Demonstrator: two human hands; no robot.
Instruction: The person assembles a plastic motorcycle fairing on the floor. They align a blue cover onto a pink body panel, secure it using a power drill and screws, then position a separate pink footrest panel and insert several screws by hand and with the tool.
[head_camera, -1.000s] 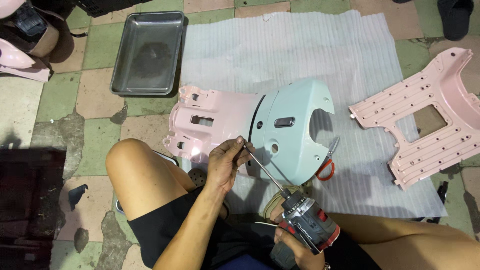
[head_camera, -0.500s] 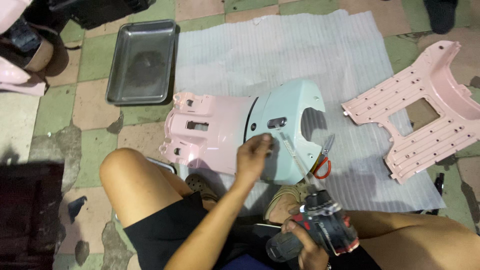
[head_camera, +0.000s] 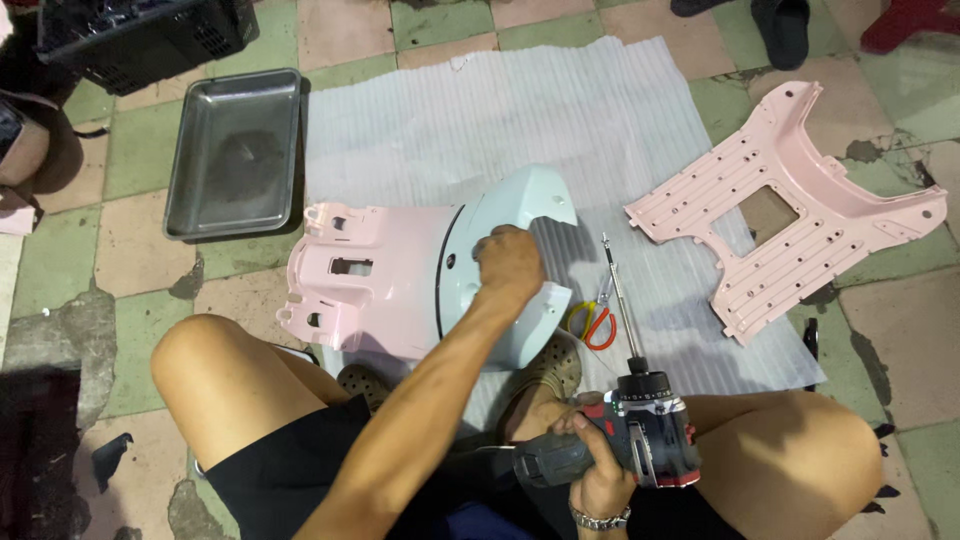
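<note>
A plastic scooter cover, pink (head_camera: 370, 275) on its left part and pale blue (head_camera: 520, 200) on its right, lies on a white ribbed sheet (head_camera: 500, 110). My left hand (head_camera: 508, 262) rests on top of the pale blue part, fingers curled against it. My right hand (head_camera: 600, 480) grips the handle of a red and black cordless drill (head_camera: 645, 425) low over my lap. The drill's long bit (head_camera: 615, 290) points away from me, clear of the cover. Red-handled scissors (head_camera: 597, 325) lie beside the bit.
A second pink panel with many holes (head_camera: 785, 205) lies at the right on the sheet's edge. A metal tray (head_camera: 235, 150) sits at the upper left on the tiled floor, a black crate (head_camera: 140, 35) behind it. My bent knees frame the bottom of the view.
My left hand has moved from the cover's near edge up onto the pale blue part. The drill has pulled back from the cover toward my lap, its bit now free.
</note>
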